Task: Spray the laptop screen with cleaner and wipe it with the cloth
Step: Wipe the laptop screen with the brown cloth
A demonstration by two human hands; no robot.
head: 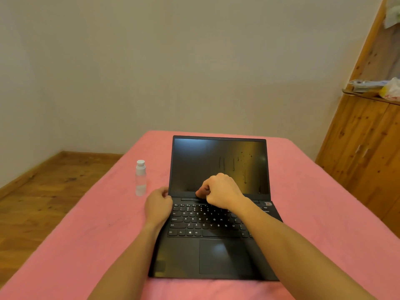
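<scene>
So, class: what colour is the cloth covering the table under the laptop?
Pink, seen in the head view: table cloth.

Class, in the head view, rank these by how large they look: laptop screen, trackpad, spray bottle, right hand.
1. laptop screen
2. trackpad
3. right hand
4. spray bottle

The trackpad lies nearer the camera, which inflates it.

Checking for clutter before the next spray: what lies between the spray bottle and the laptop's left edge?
In the head view, only bare pink cloth separates the spray bottle from the laptop; nearer, the left hand grips the laptop's corner.
</scene>
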